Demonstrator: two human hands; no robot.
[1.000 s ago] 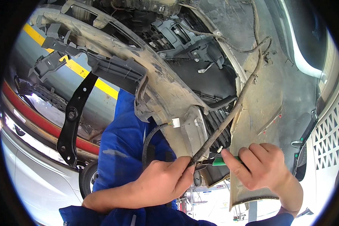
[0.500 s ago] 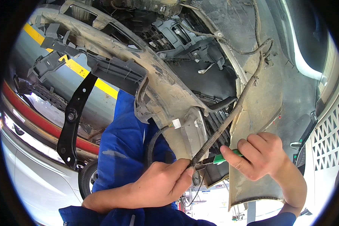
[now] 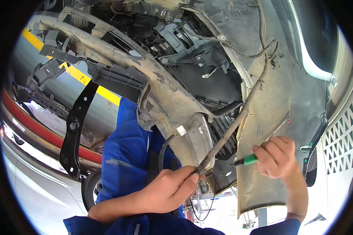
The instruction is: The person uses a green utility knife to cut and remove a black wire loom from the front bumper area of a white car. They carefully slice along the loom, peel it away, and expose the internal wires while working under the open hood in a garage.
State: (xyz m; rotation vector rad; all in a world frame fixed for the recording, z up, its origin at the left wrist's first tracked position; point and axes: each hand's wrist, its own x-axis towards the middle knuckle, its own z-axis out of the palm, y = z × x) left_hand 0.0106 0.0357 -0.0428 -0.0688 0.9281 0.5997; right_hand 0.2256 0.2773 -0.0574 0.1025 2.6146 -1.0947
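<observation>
My left hand [image 3: 166, 188] pinches the lower end of a dusty ribbed wiring harness [image 3: 232, 128] between thumb and fingers. The harness runs up and right across a dirty car bumper cover. In a closed fist, my right hand [image 3: 276, 157] grips a green-handled tool [image 3: 249, 159]. Its short dark tip points left and stands apart from the harness; the exact kind of tool is unclear. A thin black cable [image 3: 212, 201] hangs in a loop below my left hand. On a separate sleeved wire sits a white connector [image 3: 181, 130], above my left hand.
The bumper cover [image 3: 259, 192] fills the middle and right, with a black grille opening. Beyond it at left lie a black metal bracket [image 3: 73, 124], plastic brackets [image 3: 119, 78] and a yellow floor line [image 3: 78, 74]. A silver car [image 3: 35, 172] stands at far left, a perforated white panel [image 3: 343, 141] at right.
My right hand has drawn the green-handled tool right, away from the harness end, where its tip was close to my left fingers. The left hand keeps its hold, shifted slightly left.
</observation>
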